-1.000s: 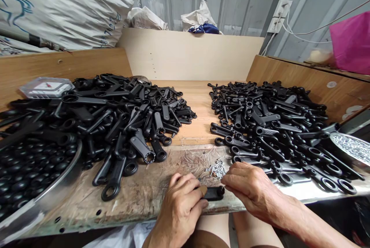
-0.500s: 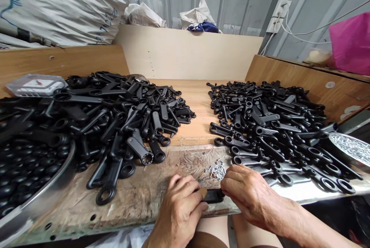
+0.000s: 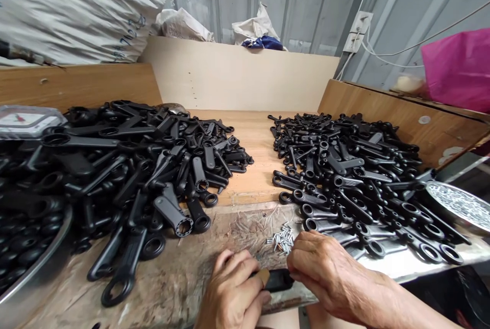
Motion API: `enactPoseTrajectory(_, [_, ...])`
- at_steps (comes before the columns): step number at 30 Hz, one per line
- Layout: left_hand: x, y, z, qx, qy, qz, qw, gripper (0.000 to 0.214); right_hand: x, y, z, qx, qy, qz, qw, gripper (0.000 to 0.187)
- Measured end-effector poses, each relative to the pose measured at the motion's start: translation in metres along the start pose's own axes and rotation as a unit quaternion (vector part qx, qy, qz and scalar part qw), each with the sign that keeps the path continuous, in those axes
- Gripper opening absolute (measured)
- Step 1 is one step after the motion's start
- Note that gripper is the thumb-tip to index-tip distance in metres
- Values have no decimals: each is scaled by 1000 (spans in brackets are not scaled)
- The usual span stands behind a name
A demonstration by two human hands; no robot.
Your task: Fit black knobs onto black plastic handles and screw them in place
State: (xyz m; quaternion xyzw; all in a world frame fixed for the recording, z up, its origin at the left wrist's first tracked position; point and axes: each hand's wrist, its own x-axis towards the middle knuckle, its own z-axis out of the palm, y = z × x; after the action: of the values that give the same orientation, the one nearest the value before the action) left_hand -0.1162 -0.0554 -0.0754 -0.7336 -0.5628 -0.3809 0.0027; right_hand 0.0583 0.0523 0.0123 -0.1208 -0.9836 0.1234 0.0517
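Note:
A black plastic crank handle [image 3: 278, 280] lies at the front edge of the bench, mostly covered by my hands. My left hand [image 3: 234, 288] is closed around its left part, with a tan wrap on one finger. At the handle's right end, the fingers of my right hand [image 3: 319, 266] are pinched together; whether a small pin is between them is hidden. Just beyond my fingers lies a small heap of silver metal pins [image 3: 282, 239].
Black crank handles [image 3: 153, 155] are heaped on the left, more handles [image 3: 340, 160] on the right. A metal basin [image 3: 57, 247] of black knobs stands front left, a bowl of pins [image 3: 459, 204] far right. A clear plastic box [image 3: 28, 122] sits on the left heap.
The view has shifted, so the bench appears lower and further left. Both hands keep their hold at the black crank handle, with little visible movement of the fingers.

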Motion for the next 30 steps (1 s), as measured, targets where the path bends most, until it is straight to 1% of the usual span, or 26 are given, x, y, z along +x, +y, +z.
enactPoseTrajectory(5, [-1,-1,0,5,-16,-6,1000,16,0,4,-2,29,-19,22,999,14])
enactPoseTrajectory(8, [0,2,0,4,-10,-8,1000,17,-1,7,1,39,-5,-5,999,14])
enactPoseTrajectory(11, [3,6,-3,4,-16,-13,1000,16,-2,7,3,24,12,-32,999,21])
enactPoseTrajectory(14, [7,8,-6,-3,-21,-13,1000,16,-1,6,3,12,19,-39,999,22])
enactPoseTrajectory(17, [9,10,-8,-13,-16,-14,1000,17,1,4,2,-3,6,-31,999,21])
enactPoseTrajectory(20, [9,12,-7,-22,-17,-18,999,15,5,2,0,-22,-22,-17,999,19])
enactPoseTrajectory(23, [6,12,-1,-41,9,-33,999,16,8,-2,-3,-39,-60,1,997,16])
enactPoseTrajectory(25, [6,12,1,-47,27,-39,998,18,9,-3,-6,-44,-69,8,997,14])
enactPoseTrajectory(27, [5,11,-1,-34,28,-32,999,18,8,-1,-9,-44,-56,14,997,13])
enactPoseTrajectory(30, [3,5,-13,25,-3,-5,1000,16,3,13,-15,-59,-2,39,997,15])
